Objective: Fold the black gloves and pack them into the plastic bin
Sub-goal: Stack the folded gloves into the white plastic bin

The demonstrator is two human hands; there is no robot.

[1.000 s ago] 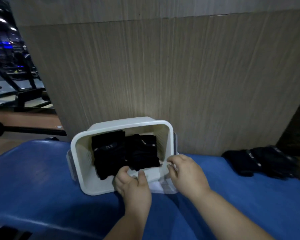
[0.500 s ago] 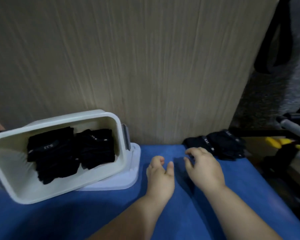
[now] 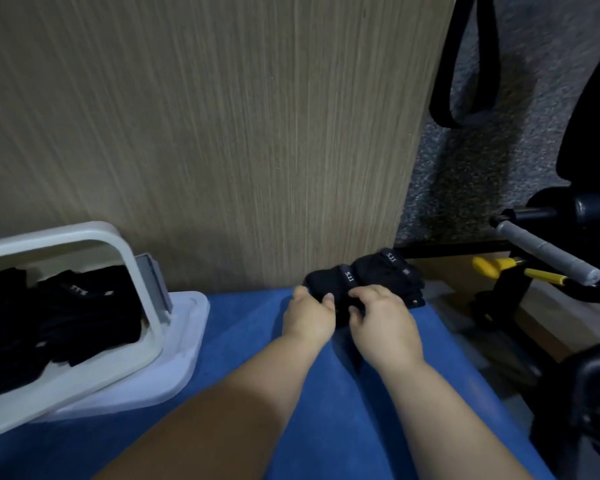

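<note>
Wood panel point(image 3: 222, 133), blue mat point(image 3: 326, 427), blk strap point(image 3: 488, 57)

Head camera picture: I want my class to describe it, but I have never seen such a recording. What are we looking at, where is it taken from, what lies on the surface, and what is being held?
No machine here: a person works with bare hands. The one picture comes from a camera worn on the head, looking forward and down, so both arms reach in from the bottom edge. On the blue surface a white bin rests tilted on its lid, with folded gloves already inside. Further right, by the wooden panel, lie loose gloves, black too. The left hand and the right hand both grip their near side, fingers curled into the fabric.
</note>
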